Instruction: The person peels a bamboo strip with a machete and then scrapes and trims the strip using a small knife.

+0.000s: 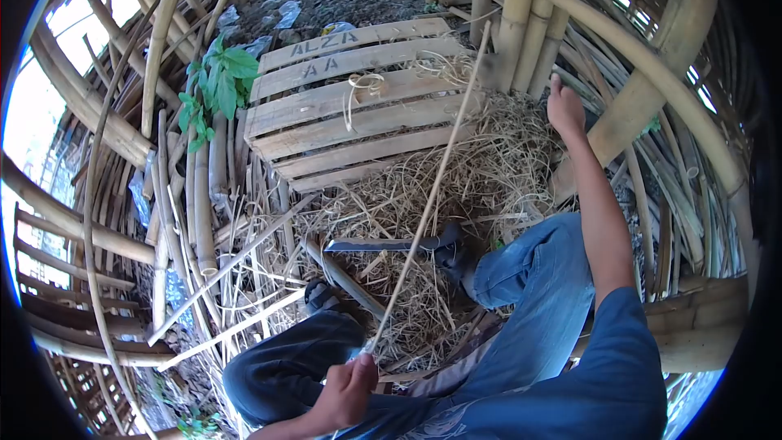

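A long thin bamboo strip (440, 171) slants up and away from my left hand (349, 391), whose fingers are closed around its lower end. Out to the right, beside the bamboo posts, my right hand (564, 106) is raised and closed. Whatever it may hold is hidden or too small to make out. A knife (371, 244) with a long flat blade and a dark handle lies across the shavings between my feet, under the strip. A thicker bamboo stick (346, 277) rests beside the blade.
A slatted wooden crate (350, 102) marked ALZA stands ahead, with curled shavings on it. Bamboo shavings (497, 155) cover the ground. Bamboo poles (529, 16) and rails surround me. A green leafy plant (220, 81) grows at the left. Cut strips (236, 330) lie at lower left.
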`<state>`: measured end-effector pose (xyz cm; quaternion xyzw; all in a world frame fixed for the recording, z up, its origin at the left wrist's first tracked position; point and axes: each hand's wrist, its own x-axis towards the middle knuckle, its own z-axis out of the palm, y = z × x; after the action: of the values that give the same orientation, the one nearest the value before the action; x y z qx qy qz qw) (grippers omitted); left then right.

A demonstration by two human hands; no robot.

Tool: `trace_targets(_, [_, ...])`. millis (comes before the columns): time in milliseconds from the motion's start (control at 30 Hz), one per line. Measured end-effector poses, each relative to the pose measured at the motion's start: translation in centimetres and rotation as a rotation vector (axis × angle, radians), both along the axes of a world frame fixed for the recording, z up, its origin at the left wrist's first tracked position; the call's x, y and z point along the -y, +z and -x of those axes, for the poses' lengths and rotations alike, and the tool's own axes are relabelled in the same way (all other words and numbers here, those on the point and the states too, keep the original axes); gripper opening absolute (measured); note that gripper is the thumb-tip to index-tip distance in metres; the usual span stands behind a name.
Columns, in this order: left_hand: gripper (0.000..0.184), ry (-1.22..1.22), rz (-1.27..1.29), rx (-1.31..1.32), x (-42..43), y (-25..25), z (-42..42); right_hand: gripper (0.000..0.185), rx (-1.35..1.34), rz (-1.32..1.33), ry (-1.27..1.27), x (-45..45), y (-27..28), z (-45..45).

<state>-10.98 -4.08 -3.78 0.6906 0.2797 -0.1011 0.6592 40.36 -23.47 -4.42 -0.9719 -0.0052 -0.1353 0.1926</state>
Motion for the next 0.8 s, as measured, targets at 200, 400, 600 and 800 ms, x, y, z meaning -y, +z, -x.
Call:
trace_targets(200, [0.043,0.156,0.144,0.041,-0.9,0.9,-2.7,0.056,0.156,-0.198,0.583,-7.0,3.3,11.4])
trace_targets(400, [0.041,0.233,0.336,0.124,-1.3,1.6,-5.2,0.041,0.192,-0.052,1.317,-10.7,2.7,25.0])
trace_targets(600, [0.04,0.189,0.188,0.204,-0.2,1.8,-6.4,0.042,0.344,-0.123,1.448,-10.8,1.5,28.7])
trace_targets(800, [0.039,0.148,0.093,0.081,0.4,2.1,-6.4,0.042,0.229,0.014,1.265,-10.9,2.7,25.3])
